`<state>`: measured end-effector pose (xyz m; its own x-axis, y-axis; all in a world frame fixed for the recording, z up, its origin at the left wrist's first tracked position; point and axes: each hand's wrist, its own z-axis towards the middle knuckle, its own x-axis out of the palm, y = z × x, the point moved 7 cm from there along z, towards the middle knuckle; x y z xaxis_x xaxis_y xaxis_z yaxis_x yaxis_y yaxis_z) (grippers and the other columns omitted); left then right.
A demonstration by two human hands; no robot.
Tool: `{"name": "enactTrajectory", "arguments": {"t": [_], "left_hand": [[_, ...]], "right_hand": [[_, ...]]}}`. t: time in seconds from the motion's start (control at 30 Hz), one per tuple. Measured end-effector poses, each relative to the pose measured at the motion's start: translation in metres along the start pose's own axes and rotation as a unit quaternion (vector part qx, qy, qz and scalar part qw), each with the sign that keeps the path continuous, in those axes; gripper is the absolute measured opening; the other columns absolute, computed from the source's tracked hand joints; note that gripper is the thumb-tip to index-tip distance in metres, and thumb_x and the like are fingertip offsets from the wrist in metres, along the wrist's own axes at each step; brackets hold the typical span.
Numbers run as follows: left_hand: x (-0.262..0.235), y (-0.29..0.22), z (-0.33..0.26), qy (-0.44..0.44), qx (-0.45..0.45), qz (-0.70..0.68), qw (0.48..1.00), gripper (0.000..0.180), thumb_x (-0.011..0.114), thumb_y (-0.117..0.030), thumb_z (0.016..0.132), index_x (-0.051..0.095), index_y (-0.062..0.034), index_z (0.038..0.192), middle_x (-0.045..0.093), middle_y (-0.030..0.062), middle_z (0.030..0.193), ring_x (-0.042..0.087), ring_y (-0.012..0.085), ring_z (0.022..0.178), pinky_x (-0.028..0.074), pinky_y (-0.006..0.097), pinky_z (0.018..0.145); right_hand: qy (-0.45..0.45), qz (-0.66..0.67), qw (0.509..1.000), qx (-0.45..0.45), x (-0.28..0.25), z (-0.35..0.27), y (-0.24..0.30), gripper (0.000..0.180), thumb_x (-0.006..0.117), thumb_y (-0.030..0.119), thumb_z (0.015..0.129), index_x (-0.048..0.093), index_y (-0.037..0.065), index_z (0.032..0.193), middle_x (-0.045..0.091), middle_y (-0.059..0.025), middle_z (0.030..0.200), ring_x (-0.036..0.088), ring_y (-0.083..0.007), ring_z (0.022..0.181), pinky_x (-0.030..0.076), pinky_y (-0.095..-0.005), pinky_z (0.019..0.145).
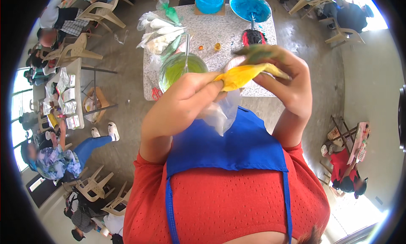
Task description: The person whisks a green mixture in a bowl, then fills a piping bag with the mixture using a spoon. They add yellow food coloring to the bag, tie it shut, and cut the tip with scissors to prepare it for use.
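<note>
In front of my chest, both hands hold a piping bag with yellow icing (240,78), stretched sideways between them. My left hand (192,96) is closed in a pinch on its left end. Clear plastic (224,113) hangs below that hand over the blue apron. My right hand (289,77) has its fingers curled round the bag's right end, and dark green stains show on those fingers. Just beyond my left hand is a bowl of green icing (162,81) with a metal whisk (187,53) standing in it.
On the speckled table (211,26) lie several filled piping bags (163,34), red-handled scissors (156,94) and two small amber jars (217,46). A blue-iced cake (209,1) and a bowl of blue icing (262,11) are farther back. People and chairs surround the table.
</note>
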<state>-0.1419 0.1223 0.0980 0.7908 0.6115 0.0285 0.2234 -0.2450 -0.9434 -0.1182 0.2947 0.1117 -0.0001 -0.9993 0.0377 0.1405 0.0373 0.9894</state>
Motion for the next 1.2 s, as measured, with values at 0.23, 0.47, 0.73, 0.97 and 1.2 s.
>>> {"name": "enactTrajectory", "arguments": {"t": [0.23, 0.47, 0.73, 0.97, 1.2], "left_hand": [[0.003, -0.013, 0.005, -0.050, 0.082, 0.171, 0.981, 0.024, 0.047, -0.014, 0.097, 0.059, 0.0065, 0.094, 0.050, 0.0011, 0.067, 0.040, 0.0087, 0.060, 0.032, 0.025, 0.053], [0.004, -0.004, 0.001, -0.003, 0.033, 0.083, 0.996, 0.023, 0.049, -0.011, 0.097, 0.059, 0.0084, 0.103, 0.059, 0.0067, 0.078, 0.053, 0.0098, 0.069, 0.041, 0.024, 0.060], [-0.012, 0.006, -0.011, -0.042, -0.033, 0.087, 0.995, 0.025, 0.053, -0.008, 0.096, 0.058, 0.0100, 0.113, 0.065, 0.0108, 0.094, 0.062, 0.0125, 0.083, 0.048, 0.026, 0.070], [-0.002, -0.007, -0.009, 0.005, 0.007, 0.142, 0.990, 0.025, 0.044, -0.004, 0.091, 0.058, 0.0070, 0.109, 0.058, 0.0039, 0.084, 0.050, 0.0085, 0.071, 0.041, 0.024, 0.063], [-0.004, -0.011, -0.009, 0.069, 0.020, 0.096, 0.993, 0.025, 0.036, -0.003, 0.088, 0.049, 0.0052, 0.108, 0.053, 0.0091, 0.092, 0.047, 0.0147, 0.080, 0.040, 0.030, 0.073]], "right_hand": [[0.053, -0.157, 0.981, -0.105, 0.026, 0.007, 0.004, 0.028, 0.079, -0.002, 0.064, 0.070, 0.000, 0.090, 0.070, -0.0076, 0.087, 0.063, -0.0136, 0.072, 0.049, -0.0250, 0.067], [0.048, -0.128, 0.991, -0.008, 0.022, 0.001, 0.007, 0.013, 0.078, -0.001, 0.069, 0.070, 0.000, 0.079, 0.066, -0.0044, 0.073, 0.059, -0.0080, 0.067, 0.047, -0.0233, 0.060], [0.052, -0.220, 0.964, -0.139, -0.001, 0.008, 0.024, 0.053, 0.082, 0.006, 0.063, 0.065, 0.005, 0.114, 0.068, -0.0075, 0.101, 0.064, -0.0189, 0.101, 0.047, -0.0356, 0.094], [0.097, -0.438, 0.857, -0.253, 0.045, -0.006, 0.034, 0.037, 0.078, 0.011, 0.061, 0.075, 0.014, 0.098, 0.065, 0.0021, 0.075, 0.063, -0.0177, 0.082, 0.031, -0.0457, 0.099], [0.026, -0.471, 0.831, -0.294, 0.054, -0.008, 0.044, 0.031, 0.075, 0.015, 0.062, 0.075, 0.014, 0.093, 0.062, 0.0050, 0.077, 0.059, -0.0163, 0.077, 0.031, -0.0475, 0.095]]}}
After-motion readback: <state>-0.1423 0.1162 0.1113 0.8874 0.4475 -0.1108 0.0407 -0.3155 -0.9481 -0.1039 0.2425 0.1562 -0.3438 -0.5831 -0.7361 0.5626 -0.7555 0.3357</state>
